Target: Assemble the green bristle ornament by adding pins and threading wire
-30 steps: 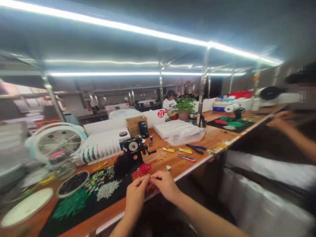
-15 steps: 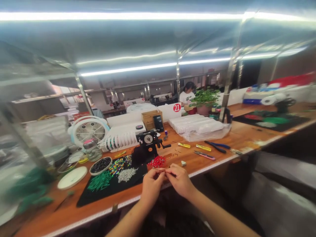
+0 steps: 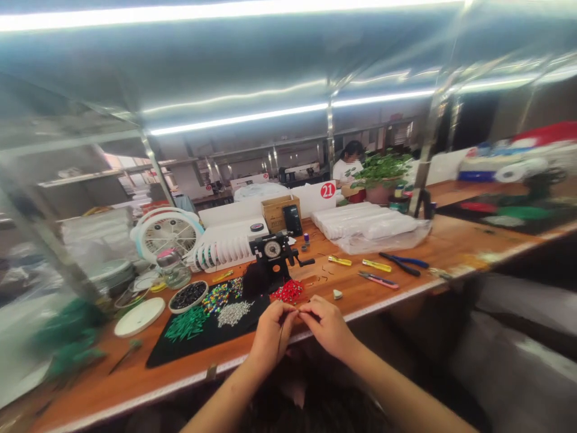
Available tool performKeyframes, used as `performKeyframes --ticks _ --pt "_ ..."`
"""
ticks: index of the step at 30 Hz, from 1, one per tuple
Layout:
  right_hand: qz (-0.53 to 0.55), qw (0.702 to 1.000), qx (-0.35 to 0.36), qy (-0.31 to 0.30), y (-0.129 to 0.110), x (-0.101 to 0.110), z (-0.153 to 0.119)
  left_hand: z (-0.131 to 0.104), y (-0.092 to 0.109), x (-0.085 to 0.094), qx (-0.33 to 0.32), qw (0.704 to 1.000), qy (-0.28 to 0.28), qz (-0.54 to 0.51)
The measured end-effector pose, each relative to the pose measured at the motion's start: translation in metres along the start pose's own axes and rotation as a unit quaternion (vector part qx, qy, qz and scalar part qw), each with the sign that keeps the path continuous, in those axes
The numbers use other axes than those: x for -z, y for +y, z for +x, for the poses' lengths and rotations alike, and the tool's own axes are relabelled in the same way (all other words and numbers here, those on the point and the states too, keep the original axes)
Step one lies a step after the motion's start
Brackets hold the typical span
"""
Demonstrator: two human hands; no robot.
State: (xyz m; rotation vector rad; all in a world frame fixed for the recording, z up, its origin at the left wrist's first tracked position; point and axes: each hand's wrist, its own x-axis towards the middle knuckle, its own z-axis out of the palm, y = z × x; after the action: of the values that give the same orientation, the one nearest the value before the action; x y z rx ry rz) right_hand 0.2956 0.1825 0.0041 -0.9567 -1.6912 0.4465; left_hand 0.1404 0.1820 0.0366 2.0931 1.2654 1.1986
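Observation:
Over the front edge of the table, my left hand (image 3: 270, 335) and my right hand (image 3: 328, 328) meet fingertip to fingertip. Each is closed in a pinch, and whatever sits between the fingers is too small to make out. A heap of small red pieces (image 3: 287, 291) lies just beyond the fingertips. Left of it, on a black mat (image 3: 169, 356), are heaps of silvery pieces (image 3: 233, 313), green tube-like pieces (image 3: 186, 325) and multicoloured beads (image 3: 217, 297). A black hand-cranked device with a dial (image 3: 273, 249) stands behind the red heap.
A white dish (image 3: 189, 307) holds black pieces, beside a round white lid (image 3: 139, 317). To the right lie yellow-handled tools (image 3: 377, 265), a pink-handled tool (image 3: 378, 279) and pliers (image 3: 403, 263). Wrapped white packages (image 3: 367, 222) and a phone (image 3: 293, 220) are behind. A person (image 3: 349, 162) sits far back.
The view has shifted slightly, so the table items appear a little further right. My hands stay pinched together, with the fingers slightly rearranged and the left hand a little lower.

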Motion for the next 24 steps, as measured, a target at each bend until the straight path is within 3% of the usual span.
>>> performKeyframes --ticks 6,12,24 --pt "0.005 1.0 -0.019 0.007 0.003 0.006 -0.003 0.004 0.001 -0.003 0.068 0.997 0.0 -0.022" --pt "-0.007 0.998 -0.064 0.009 0.0 0.0 0.001 0.004 0.006 -0.002 0.09 0.995 -0.011 -0.036" --pt "-0.031 0.999 -0.014 0.027 0.0 -0.006 0.0 0.003 0.009 -0.003 0.116 0.987 0.017 -0.107"
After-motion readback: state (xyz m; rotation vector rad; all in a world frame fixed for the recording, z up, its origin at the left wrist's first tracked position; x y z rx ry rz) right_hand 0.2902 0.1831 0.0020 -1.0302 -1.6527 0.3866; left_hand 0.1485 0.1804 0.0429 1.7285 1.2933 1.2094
